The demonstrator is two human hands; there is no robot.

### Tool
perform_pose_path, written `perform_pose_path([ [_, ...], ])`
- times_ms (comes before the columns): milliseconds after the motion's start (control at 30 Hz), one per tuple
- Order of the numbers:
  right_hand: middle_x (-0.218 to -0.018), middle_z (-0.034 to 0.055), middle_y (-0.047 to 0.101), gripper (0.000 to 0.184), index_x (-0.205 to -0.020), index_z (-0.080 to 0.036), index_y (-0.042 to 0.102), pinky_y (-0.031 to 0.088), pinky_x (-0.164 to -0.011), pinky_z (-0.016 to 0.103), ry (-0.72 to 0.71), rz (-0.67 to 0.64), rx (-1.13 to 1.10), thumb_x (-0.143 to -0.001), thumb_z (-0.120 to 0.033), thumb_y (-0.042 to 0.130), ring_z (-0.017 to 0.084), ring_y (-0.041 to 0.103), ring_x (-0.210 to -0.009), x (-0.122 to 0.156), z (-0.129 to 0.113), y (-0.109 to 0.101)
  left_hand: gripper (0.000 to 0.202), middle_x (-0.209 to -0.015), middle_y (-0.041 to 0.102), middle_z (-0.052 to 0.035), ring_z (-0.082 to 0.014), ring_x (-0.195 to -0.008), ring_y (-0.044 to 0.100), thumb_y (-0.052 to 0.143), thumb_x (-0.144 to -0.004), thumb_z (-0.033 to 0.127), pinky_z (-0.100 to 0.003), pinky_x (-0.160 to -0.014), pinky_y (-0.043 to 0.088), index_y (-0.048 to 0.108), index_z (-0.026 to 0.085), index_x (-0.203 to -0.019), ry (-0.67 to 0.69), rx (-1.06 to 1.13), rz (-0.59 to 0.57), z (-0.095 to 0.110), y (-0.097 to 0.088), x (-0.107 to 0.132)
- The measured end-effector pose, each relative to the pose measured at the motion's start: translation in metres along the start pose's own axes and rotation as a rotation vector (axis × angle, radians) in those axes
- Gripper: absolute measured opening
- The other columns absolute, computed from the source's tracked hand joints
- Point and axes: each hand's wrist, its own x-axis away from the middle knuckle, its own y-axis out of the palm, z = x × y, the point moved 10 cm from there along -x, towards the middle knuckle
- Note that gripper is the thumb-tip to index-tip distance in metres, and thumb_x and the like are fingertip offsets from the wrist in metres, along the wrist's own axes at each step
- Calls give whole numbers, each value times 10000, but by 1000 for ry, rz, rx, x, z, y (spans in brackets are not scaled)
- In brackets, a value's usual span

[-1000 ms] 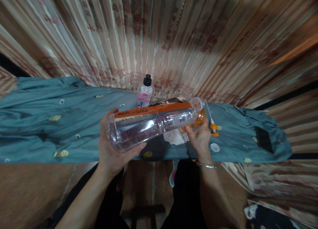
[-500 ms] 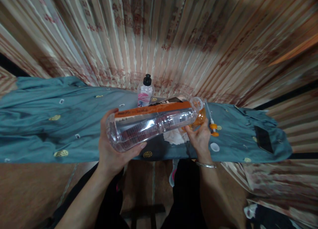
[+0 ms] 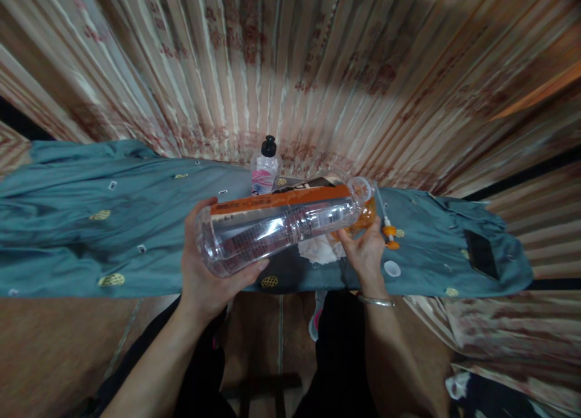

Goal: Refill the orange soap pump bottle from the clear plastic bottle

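Observation:
My left hand (image 3: 200,273) grips the base end of a large clear plastic bottle (image 3: 272,224) with an orange label, held tipped on its side, neck toward the right. The bottle's open mouth meets a small orange container (image 3: 363,215) that my right hand (image 3: 365,251) holds from below, fingers wrapped round it. A crumpled white tissue (image 3: 320,248) lies on the cloth under the bottle. An orange pump head with a thin tube (image 3: 388,227) and a white cap (image 3: 392,268) lie just right of my right hand.
A teal cloth (image 3: 91,224) covers the long table. A small bottle with a black cap and pink label (image 3: 265,167) stands at the back. A dark phone (image 3: 481,254) lies at the far right. Striped curtain behind; my knees below the table edge.

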Motion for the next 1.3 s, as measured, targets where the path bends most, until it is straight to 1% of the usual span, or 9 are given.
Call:
perform_pose_path([
  [133, -1150, 206, 839, 748, -1450, -111, 586, 673, -882, 481, -14, 30, 6, -870, -546, 769, 388, 824, -1006, 0, 0, -2, 982, -1397, 763, -127, -403, -1159, 822, 1081, -630, 583, -606, -965, 770, 709, 355, -1510, -8, -5, 6, 0, -1, 0],
  [233, -1145, 205, 840, 754, -1445, -122, 583, 675, -884, 498, -11, 28, 2, -873, -580, 756, 391, 824, -999, 0, 0, -3, 973, -1385, 767, -127, -401, -1141, 826, 1088, -631, 564, -600, -935, 776, 711, 354, -1503, -15, 9, 3, 1, 0, -1],
  [500, -1167, 227, 827, 744, -1439, -102, 573, 669, -901, 476, 6, -2, -42, -853, -506, 788, 399, 825, -1034, -1, -2, -2, 969, -1277, 799, -100, -367, -1043, 841, 1075, -651, 563, -562, -868, 785, 701, 351, -1520, 7, 5, -6, 4, 1, -2],
  [667, -1178, 222, 829, 738, -1442, -108, 575, 672, -905, 480, 8, -4, -43, -847, -499, 768, 393, 821, -1040, -1, -1, -1, 974, -1395, 761, -114, -379, -1138, 817, 1070, -649, 590, -575, -928, 775, 707, 366, -1525, 9, -17, 5, 4, -1, -2],
  [800, -1181, 206, 822, 728, -1462, -123, 558, 667, -890, 467, -15, -13, -38, -884, -515, 760, 377, 817, -1024, 0, -2, 1, 985, -1314, 783, -99, -359, -1065, 827, 1074, -645, 576, -552, -877, 784, 702, 360, -1532, 20, 2, -3, 4, 0, -3],
  [900, -1187, 208, 820, 735, -1470, -113, 556, 664, -889, 446, -29, -1, -17, -889, -508, 770, 371, 819, -1028, 0, -2, 0, 998, -1371, 770, -103, -376, -1119, 821, 1079, -620, 590, -571, -932, 777, 708, 369, -1519, 12, -15, 7, 3, 0, -3],
  [1067, -1189, 212, 825, 731, -1458, -116, 567, 672, -901, 466, -42, 18, -8, -885, -526, 759, 378, 821, -1038, 0, -3, -2, 997, -1338, 781, -100, -380, -1090, 824, 1085, -606, 593, -580, -913, 782, 713, 365, -1502, 0, -9, 8, 1, 0, -2],
  [1200, -1174, 212, 829, 735, -1438, -120, 578, 676, -906, 479, -34, 22, -19, -854, -525, 766, 385, 825, -1037, 0, -3, -2, 1004, -1412, 753, -115, -399, -1181, 805, 1080, -622, 604, -619, -1011, 755, 704, 356, -1519, 6, -25, 0, 1, -1, -2],
  [1300, -1168, 208, 832, 744, -1445, -129, 568, 678, -899, 490, -23, 16, -20, -853, -530, 772, 390, 826, -1031, 0, -2, -2, 986, -1366, 765, -110, -388, -1127, 817, 1074, -634, 599, -606, -967, 770, 711, 362, -1519, 11, -16, 0, 2, 0, -2],
])
